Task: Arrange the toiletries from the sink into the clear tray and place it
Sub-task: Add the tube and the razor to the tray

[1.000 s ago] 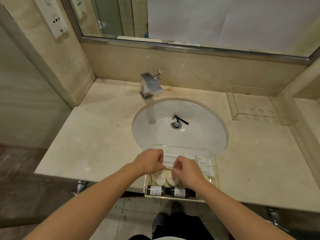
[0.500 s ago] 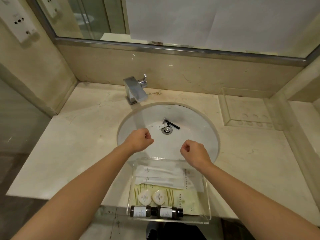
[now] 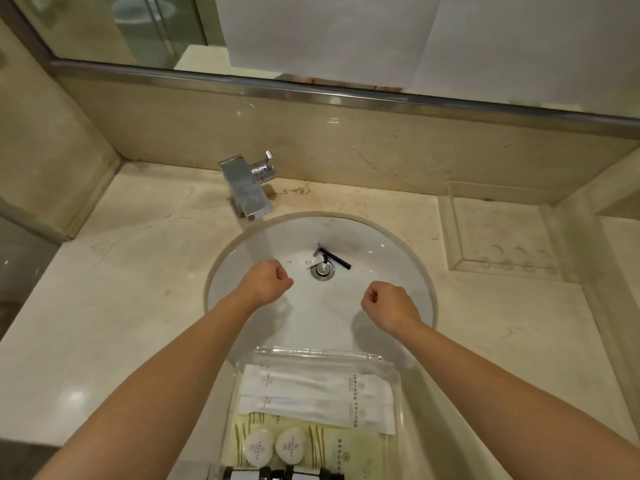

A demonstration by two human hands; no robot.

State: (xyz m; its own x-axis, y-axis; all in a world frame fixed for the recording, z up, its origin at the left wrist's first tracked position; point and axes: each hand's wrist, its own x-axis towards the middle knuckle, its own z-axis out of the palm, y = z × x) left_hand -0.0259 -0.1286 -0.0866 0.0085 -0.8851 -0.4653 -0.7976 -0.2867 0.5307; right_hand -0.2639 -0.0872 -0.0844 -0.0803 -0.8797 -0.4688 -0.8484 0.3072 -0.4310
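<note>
Reaching with empty fists over a basin that still holds two stray items.

Both the left hand (image 3: 265,282) and the right hand (image 3: 389,306) hover above the sink (image 3: 398,258) with fingers curled tight and nothing in them. A black razor (image 3: 334,257) and a small white tube (image 3: 313,262) lie at the drain (image 3: 322,270), the tube's end just beside the opening. The clear tray (image 3: 398,393), near edge of the counter and overhanging the basin rim, already carries white sachets (image 3: 317,382), round soaps (image 3: 273,445) and dark bottles (image 3: 280,474). Likely risks: a forearm nudging the tray so it tips into the basin or off the near edge; a clumsy pinch pushing the tube against the drain; fingers meeting the razor head instead of its handle.
</note>
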